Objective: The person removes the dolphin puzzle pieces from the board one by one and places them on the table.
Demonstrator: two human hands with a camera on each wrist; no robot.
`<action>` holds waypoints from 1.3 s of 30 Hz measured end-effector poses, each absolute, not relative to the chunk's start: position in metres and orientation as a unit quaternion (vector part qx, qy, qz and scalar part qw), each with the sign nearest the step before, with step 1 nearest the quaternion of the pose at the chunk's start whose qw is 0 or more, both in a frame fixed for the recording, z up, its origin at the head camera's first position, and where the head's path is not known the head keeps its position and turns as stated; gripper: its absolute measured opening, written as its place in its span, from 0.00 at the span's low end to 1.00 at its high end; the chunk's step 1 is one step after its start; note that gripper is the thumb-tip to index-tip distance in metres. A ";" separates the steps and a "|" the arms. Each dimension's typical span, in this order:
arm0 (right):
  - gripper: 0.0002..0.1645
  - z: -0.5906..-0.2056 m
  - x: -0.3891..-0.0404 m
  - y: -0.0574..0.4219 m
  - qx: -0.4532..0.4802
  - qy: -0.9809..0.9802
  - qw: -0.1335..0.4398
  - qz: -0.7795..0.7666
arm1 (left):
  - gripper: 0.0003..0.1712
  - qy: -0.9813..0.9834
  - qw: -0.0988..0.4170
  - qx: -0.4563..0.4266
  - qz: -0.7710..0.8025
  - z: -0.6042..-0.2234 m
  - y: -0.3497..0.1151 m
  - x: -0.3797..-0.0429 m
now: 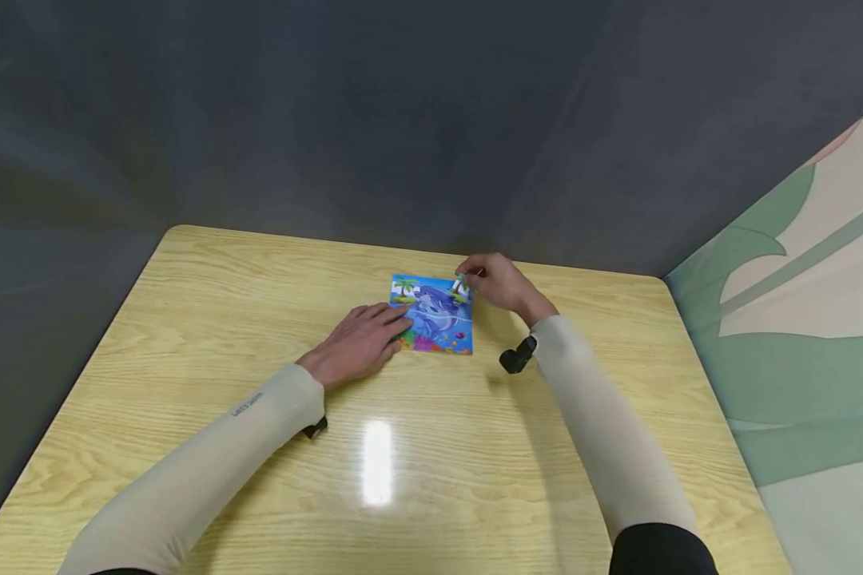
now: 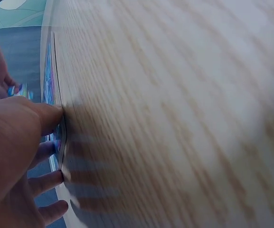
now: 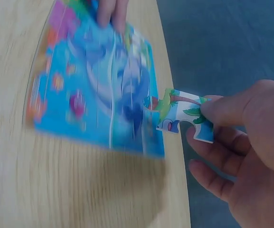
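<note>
A blue jigsaw puzzle [image 1: 439, 323] with a dolphin picture lies flat near the far edge of the table. Spread over its left edge, my left hand [image 1: 363, 339] rests with fingers fairly straight on the board. My right hand [image 1: 499, 281] is at the puzzle's far right corner. Between thumb and fingers it pinches a jigsaw piece [image 3: 186, 111] showing a palm tree, which is raised beside the board in the right wrist view. The left wrist view shows the puzzle edge-on [image 2: 50, 85], with the left thumb and fingertips [image 2: 46, 183] along its edge.
The light wood table [image 1: 259, 279] ends just behind the puzzle, against a dark grey curtain [image 1: 403, 120]. A green and cream patterned panel [image 1: 798, 319] stands along the right side. Black wrist cameras [image 1: 518, 355] sit under both sleeves.
</note>
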State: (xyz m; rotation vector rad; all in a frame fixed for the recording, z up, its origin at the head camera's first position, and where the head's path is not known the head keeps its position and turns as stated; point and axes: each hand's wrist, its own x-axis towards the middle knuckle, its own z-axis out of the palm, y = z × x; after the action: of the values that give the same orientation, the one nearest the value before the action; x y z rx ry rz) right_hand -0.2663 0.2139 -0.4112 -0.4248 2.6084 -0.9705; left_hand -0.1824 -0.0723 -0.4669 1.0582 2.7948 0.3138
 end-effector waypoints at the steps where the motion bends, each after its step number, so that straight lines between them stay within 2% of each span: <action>1: 0.19 -0.412 -0.266 0.219 -0.145 0.915 0.164 -0.338 | 0.30 0.928 0.069 0.351 0.105 -0.467 -0.073 -0.182; 16: 0.21 -0.430 -0.271 0.265 -0.117 0.944 0.169 -0.256 | 0.30 0.930 0.065 0.347 0.100 -0.466 -0.072 -0.179; 39: 0.19 -0.447 -0.275 0.263 -0.063 0.957 0.124 -0.254 | 0.29 0.930 0.072 0.347 0.098 -0.465 -0.067 -0.177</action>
State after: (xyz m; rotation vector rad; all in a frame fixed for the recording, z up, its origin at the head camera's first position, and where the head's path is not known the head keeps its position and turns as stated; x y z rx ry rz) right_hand -0.2752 0.2631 -0.4467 -0.1823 2.7901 -0.7399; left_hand -0.1771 -0.0666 -0.4651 1.0420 2.7957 0.2939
